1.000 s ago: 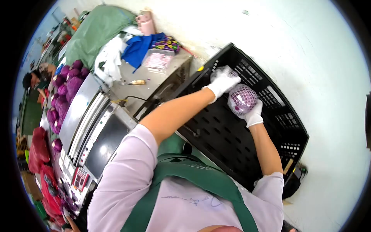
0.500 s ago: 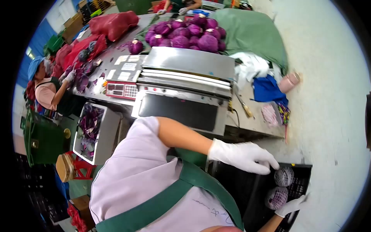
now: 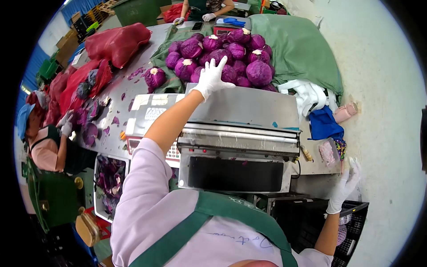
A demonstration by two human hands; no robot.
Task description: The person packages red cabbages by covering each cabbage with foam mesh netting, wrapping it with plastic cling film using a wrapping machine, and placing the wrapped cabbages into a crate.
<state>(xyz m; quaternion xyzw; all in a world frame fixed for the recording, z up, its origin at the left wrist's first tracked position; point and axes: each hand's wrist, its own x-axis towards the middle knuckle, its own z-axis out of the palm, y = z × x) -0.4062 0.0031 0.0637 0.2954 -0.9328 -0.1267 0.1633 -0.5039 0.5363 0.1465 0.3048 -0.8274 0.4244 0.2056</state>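
My left hand (image 3: 212, 79), in a white glove, reaches over the back of the steel wrapping machine (image 3: 244, 107) to the near side of the purple cabbage pile (image 3: 238, 51). Its fingers are spread and hold nothing. My right hand (image 3: 346, 186), also gloved, is raised above the black crate (image 3: 358, 227) at the lower right, fingers apart and empty. Inside the crate, a net-wrapped cabbage (image 3: 341, 235) shows beside my right forearm. One cabbage (image 3: 155, 77) sits apart, left of the pile.
A scale (image 3: 151, 113) stands left of the machine. Green cloth (image 3: 298, 49), white cloth (image 3: 307, 95), a blue cloth (image 3: 324, 123) and a pink bottle (image 3: 346, 112) lie right. A co-worker (image 3: 51, 144) handles leaves at left; another person (image 3: 205, 9) stands behind the pile.
My left hand has moved from above the crate up to the cabbage pile, its fingers spreading. My right hand has risen from beside the wrapped cabbages. The view has shifted.
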